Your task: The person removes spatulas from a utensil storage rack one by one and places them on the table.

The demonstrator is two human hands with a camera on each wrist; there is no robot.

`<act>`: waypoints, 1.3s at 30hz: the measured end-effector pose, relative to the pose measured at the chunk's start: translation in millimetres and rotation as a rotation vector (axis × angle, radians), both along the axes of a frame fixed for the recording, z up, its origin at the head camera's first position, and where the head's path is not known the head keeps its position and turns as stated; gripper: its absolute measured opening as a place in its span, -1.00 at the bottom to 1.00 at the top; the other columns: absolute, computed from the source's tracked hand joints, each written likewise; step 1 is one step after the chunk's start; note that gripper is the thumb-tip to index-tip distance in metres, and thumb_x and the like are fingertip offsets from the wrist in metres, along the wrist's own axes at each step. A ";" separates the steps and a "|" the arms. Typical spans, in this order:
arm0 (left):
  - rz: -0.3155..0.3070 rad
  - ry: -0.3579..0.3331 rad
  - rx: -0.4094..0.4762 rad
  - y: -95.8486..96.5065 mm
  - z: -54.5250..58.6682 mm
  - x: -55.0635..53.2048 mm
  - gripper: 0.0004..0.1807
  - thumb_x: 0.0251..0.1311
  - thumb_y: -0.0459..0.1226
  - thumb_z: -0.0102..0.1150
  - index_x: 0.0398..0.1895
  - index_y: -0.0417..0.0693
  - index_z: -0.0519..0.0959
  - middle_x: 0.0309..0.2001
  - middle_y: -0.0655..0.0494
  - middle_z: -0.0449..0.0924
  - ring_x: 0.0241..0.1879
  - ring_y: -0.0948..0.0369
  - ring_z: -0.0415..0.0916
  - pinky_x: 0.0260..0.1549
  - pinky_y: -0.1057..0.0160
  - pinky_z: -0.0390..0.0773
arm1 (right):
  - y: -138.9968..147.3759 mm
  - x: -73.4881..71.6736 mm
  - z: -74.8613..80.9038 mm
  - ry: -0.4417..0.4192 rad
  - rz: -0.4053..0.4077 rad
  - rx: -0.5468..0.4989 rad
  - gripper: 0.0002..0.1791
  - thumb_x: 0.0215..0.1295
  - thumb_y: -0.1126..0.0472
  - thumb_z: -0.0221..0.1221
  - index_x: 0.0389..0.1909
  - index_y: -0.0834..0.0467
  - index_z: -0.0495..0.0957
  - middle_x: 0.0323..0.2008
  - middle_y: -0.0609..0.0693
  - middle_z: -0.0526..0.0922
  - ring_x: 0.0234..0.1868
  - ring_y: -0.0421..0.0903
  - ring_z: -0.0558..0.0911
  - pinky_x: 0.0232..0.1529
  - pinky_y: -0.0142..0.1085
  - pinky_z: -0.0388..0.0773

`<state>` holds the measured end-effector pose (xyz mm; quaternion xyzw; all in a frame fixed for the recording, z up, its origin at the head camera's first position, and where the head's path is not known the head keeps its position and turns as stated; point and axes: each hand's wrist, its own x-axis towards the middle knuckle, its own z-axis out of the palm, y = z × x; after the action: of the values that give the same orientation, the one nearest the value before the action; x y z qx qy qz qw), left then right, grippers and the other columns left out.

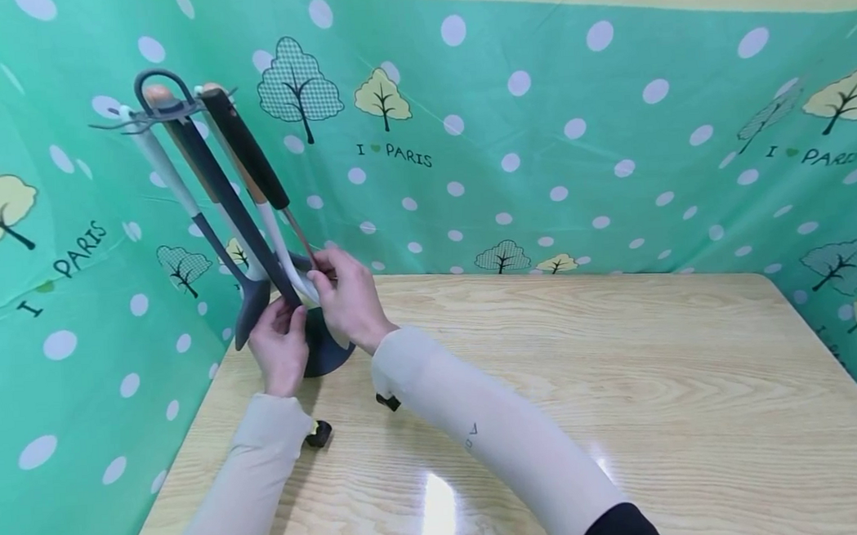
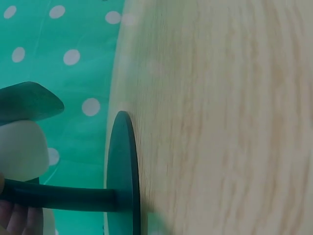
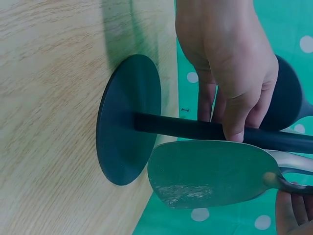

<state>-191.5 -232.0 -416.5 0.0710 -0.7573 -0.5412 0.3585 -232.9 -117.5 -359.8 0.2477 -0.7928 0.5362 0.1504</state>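
A black utensil stand (image 1: 231, 194) with a round base (image 3: 128, 122) is at the table's far left, several kitchen utensils hanging from its top. My left hand (image 1: 280, 346) grips the stand's pole (image 2: 73, 197) low down, thumb and fingers around it. With my right hand (image 1: 349, 297) I pinch the thin shaft of a spatula with a black handle (image 1: 248, 152). Its broad metal blade (image 3: 205, 171) lies close beside the pole in the right wrist view. Left of my left hand hangs a dark ladle (image 1: 253, 311) with a pale handle. Whether the base touches the table fully, I cannot tell.
The wood-grain table (image 1: 590, 372) extends to the right of the stand. A green dotted cloth (image 1: 554, 145) hangs behind and at both sides, close to the utensils. White utensil parts (image 2: 22, 149) hang near the pole.
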 end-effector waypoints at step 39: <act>-0.028 0.036 -0.043 -1.7 -37.1 -15.4 -0.75 0.21 -0.42 0.21 -0.05 -0.31 0.59 -0.21 -0.23 0.65 -0.26 -0.02 0.59 -0.27 0.52 0.48 | 19.4 10.8 -6.6 -0.078 0.033 -0.123 -0.87 0.34 0.30 0.15 -0.13 0.19 0.57 -0.21 -0.04 0.63 -0.22 -0.25 0.57 -0.17 -0.55 0.52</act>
<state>-206.9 -233.7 -453.6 0.0431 -0.7631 -0.5310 0.3658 -222.2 -98.1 -366.4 0.2299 -0.7594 0.5956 0.1253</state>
